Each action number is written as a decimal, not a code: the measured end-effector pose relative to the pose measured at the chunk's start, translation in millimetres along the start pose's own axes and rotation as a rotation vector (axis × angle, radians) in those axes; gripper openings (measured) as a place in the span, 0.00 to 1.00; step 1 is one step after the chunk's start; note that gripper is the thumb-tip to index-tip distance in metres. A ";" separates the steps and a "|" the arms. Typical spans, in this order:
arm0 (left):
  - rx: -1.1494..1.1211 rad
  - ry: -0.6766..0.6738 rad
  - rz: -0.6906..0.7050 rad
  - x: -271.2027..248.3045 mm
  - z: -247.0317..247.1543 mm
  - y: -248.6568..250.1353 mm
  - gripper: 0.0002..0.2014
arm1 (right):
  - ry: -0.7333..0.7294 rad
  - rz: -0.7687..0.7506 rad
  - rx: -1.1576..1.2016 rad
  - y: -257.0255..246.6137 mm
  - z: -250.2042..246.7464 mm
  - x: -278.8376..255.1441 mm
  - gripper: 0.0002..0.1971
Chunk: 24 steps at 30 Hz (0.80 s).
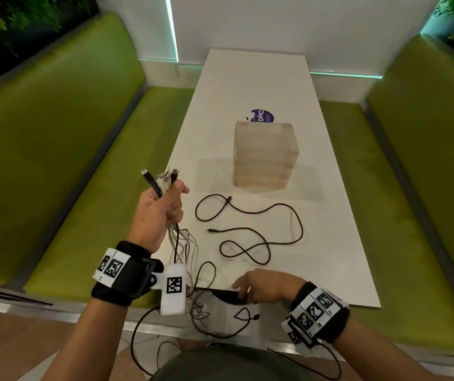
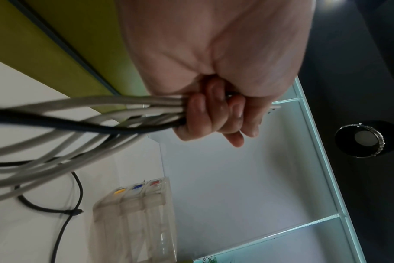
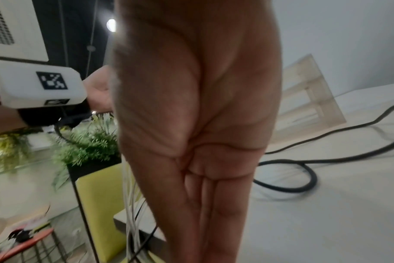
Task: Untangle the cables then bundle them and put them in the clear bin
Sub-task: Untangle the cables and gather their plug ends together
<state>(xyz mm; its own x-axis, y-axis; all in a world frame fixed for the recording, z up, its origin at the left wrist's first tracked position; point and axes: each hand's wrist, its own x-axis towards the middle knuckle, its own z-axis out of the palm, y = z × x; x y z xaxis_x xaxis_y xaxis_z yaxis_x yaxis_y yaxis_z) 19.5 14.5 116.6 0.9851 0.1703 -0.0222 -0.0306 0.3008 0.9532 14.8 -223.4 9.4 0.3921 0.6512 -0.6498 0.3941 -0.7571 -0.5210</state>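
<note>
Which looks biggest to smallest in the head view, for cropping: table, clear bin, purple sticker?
1. White table.
2. Clear bin.
3. Purple sticker, partly hidden behind the bin and farther off, so its full size is unsure.

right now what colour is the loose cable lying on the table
Black: the loose cable on the white table, clearest in the head view.

Black wristbands [image 1: 116, 287], checkered markers, white camera [image 1: 174, 288]
</note>
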 end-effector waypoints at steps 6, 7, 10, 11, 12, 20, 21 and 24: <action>-0.088 -0.058 0.001 1.9 4.0 -0.6 0.14 | 0.305 0.022 0.254 4.0 -26.9 8.3 0.10; -0.097 -0.069 0.002 2.4 4.0 -1.0 0.15 | 0.399 0.032 0.228 4.3 -31.7 14.0 0.09; -0.090 -0.071 0.002 2.7 5.4 -2.7 0.16 | 0.650 0.157 0.136 6.4 -41.8 38.6 0.11; -0.084 -0.061 -0.004 2.2 6.2 -2.8 0.15 | 0.696 0.200 0.132 7.4 -43.7 47.0 0.12; -0.077 -0.048 -0.011 2.0 7.1 -2.8 0.14 | 0.729 0.229 0.107 9.0 -44.5 55.1 0.13; -0.095 -0.039 -0.067 3.6 11.5 -4.2 0.08 | 0.735 0.347 -0.219 30.9 -46.4 75.1 0.09; -0.086 -0.036 -0.074 3.9 11.4 -5.4 0.11 | 0.781 0.331 -0.122 29.9 -50.9 71.3 0.09; -0.020 -0.028 -0.080 6.4 13.6 -9.1 0.13 | 1.036 0.194 0.357 14.6 -70.6 47.2 0.04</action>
<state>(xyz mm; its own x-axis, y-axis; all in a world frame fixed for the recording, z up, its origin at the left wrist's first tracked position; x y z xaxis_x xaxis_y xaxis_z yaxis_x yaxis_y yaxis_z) 28.3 0.1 111.8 0.9889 0.1189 -0.0889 0.0449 0.3312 0.9425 97.7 -200.1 10.2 0.9913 0.1224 -0.0476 0.0545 -0.7137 -0.6984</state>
